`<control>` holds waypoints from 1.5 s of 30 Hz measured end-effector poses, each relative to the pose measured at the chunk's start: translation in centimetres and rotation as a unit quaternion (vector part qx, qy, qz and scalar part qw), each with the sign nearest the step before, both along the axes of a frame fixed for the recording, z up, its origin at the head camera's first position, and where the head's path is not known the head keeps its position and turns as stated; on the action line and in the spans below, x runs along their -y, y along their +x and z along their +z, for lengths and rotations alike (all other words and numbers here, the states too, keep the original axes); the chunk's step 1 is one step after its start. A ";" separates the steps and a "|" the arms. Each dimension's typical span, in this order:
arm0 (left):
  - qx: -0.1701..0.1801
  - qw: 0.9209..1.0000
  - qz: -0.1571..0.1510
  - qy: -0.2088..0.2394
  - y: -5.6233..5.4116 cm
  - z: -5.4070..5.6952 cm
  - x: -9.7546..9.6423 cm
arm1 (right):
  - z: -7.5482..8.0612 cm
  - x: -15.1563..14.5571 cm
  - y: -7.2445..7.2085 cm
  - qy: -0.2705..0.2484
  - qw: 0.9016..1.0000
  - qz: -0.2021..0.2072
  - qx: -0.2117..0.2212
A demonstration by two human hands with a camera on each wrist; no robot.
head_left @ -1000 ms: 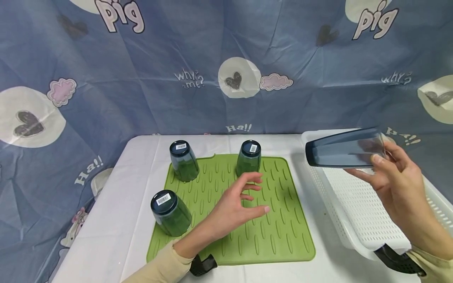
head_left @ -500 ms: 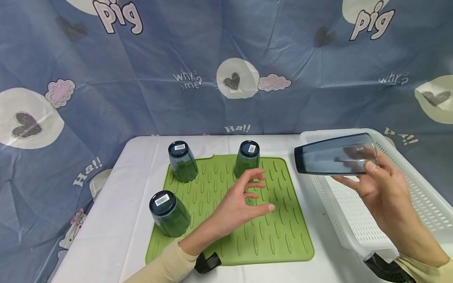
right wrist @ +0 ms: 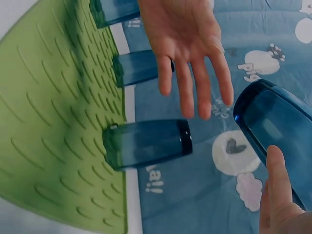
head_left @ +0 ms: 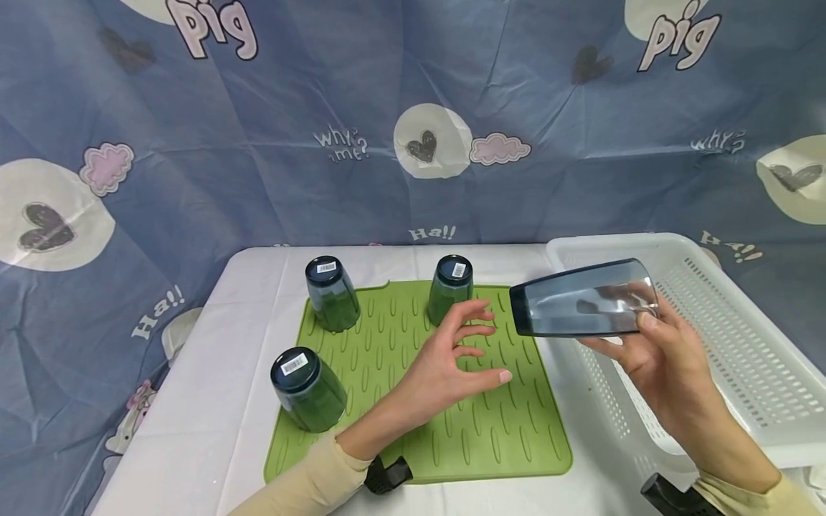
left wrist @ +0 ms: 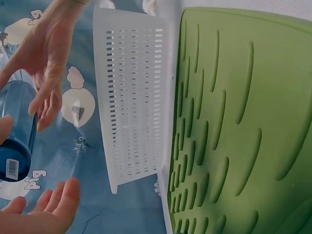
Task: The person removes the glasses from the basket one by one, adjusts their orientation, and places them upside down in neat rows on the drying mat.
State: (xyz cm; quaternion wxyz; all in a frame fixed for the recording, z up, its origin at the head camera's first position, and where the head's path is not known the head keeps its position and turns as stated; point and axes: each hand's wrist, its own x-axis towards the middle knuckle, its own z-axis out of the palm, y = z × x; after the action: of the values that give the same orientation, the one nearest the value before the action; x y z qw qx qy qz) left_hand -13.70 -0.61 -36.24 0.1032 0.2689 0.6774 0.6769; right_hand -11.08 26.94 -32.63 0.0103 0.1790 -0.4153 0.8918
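Observation:
My right hand point(head_left: 674, 362) grips a clear blue drinking glass point(head_left: 581, 301) near its rim. The glass lies almost level in the air, its dark thick base pointing left toward my other hand. My left hand point(head_left: 445, 358) hovers over the green drying mat point(head_left: 497, 430), fingers loosely bent and thumb apart, with nothing in it. In the left wrist view the held glass point(left wrist: 17, 126) shows a barcode sticker on its base. Three matching glasses stand upside down on the mat: one at back left point(head_left: 334, 297), one at front left point(head_left: 310, 390), one at back right point(head_left: 450, 287).
A white perforated plastic basket point(head_left: 742, 287) stands on the table right of the mat, under my right forearm. The table wears a white cloth point(head_left: 200, 401). Behind it hangs a blue printed curtain point(head_left: 290, 86).
My right hand has carried the glass left and lower, from above the basket to the mat's right edge. My left hand has shifted slightly right. The standing glasses stay put.

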 end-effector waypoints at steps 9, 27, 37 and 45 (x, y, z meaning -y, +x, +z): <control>0.012 0.998 -0.018 0.051 0.0 0.0 -0.5 | -0.9 1.2 0.4 0.011 1.000 0.018 0.007; -0.025 0.991 -0.020 0.128 -0.1 0.1 -1.1 | -2.2 3.3 0.9 0.033 0.998 0.048 0.032; -0.010 0.989 -0.030 0.144 -0.2 -0.5 -1.0 | -2.3 3.5 1.2 0.036 0.997 0.046 0.041; -0.010 0.989 -0.014 0.150 0.0 -0.6 -0.9 | -2.2 3.6 1.4 0.051 0.997 0.045 0.045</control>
State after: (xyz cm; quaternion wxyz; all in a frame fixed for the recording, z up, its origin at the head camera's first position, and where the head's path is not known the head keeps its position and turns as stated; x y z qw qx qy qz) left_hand -13.68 0.29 -36.85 0.0643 0.2972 0.5652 0.7668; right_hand -9.69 23.30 -34.86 -0.0572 0.1576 -0.4517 0.8763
